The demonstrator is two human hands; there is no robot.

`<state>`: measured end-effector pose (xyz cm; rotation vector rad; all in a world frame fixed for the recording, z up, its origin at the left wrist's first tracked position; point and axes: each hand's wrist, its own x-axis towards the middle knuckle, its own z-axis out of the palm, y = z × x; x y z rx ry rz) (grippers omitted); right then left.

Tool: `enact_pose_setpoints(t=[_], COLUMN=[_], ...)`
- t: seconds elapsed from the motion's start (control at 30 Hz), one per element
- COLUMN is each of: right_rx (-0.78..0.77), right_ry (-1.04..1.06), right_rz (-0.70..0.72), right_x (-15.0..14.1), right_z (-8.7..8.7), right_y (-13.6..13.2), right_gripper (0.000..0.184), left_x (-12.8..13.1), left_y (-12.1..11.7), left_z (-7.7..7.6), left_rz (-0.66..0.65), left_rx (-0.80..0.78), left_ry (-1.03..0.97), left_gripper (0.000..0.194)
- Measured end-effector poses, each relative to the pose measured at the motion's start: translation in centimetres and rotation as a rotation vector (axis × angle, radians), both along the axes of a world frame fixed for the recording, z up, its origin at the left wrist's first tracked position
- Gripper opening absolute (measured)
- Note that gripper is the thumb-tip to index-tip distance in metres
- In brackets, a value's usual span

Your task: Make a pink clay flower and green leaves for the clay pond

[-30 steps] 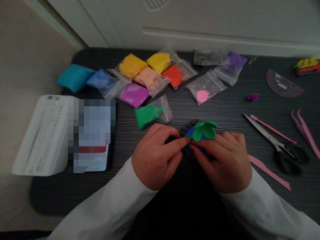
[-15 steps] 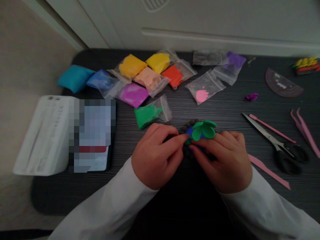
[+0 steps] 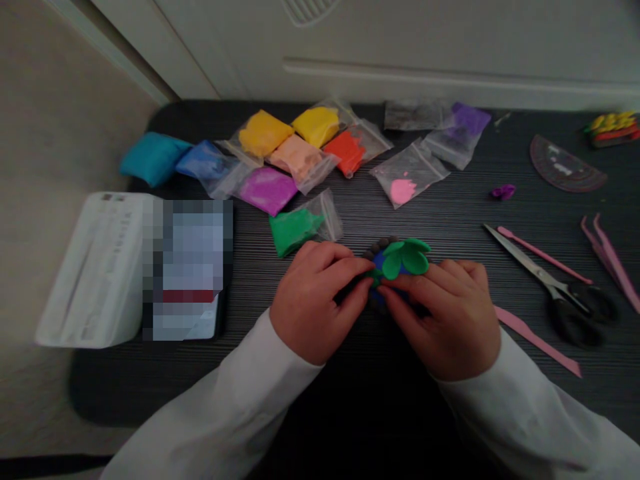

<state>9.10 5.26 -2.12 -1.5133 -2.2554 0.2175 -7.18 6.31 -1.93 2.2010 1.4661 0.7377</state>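
A small clay model lies between my hands, with a blue base (image 3: pixel 382 262), a row of dark clay balls (image 3: pixel 384 245) along its edge, and rounded green clay leaves (image 3: pixel 410 257) rising from it. My left hand (image 3: pixel 317 297) has thumb and index finger pinched on a small green clay piece (image 3: pixel 375 275) at the model's left side. From the right, my right hand (image 3: pixel 445 317) grips the model, its thumb and index fingertips close to that same green piece. My fingers cover much of the base, so its lower part is mostly hidden.
Bags of coloured clay, such as a green one (image 3: pixel 297 228) and a pink one (image 3: pixel 404 190), lie across the back. Scissors (image 3: pixel 543 275), pink tweezers (image 3: pixel 613 260), a pink clay knife (image 3: pixel 540 339) and a protractor (image 3: pixel 565 165) are at right. A phone (image 3: pixel 193 267) and white pack (image 3: pixel 95 273) stand left.
My left hand has shifted slightly up and right, and its thumb and index finger now show pinched around the small green piece. My right hand stays nearly still on the model.
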Motion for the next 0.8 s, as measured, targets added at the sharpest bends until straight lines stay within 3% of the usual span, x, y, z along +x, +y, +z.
enact_pose_setpoints(t=[0.17,0.3,0.53,0.67,0.8], right_rx=[-0.033,-0.118,0.013,0.092,0.122], right_ry=[0.052,0.194,0.427,0.34,0.065], right_rz=[0.014,0.037,-0.16,-0.255,-0.234], right_x=[0.1,1.2,4.7,6.9,9.1], right_z=[0.3,1.5,2.4,2.6,2.9], right_y=[0.1,0.2,-0.2,0.4,2.6], right_gripper=[0.012,0.008,0.009,0.014,0.023], left_x=[-0.1,-0.5,-0.8,-1.0,-1.0], left_y=[0.0,0.1,0.3,0.3,0.1], left_z=[0.4,0.7,1.0,1.3,1.2], left_rz=[0.025,0.096,0.172,0.215,0.236], left_rx=[-0.064,-0.127,-0.094,-0.039,0.0], left_ry=[-0.032,-0.057,-0.113,-0.165,-0.195], left_gripper=[0.021,0.024,0.021,0.018,0.017])
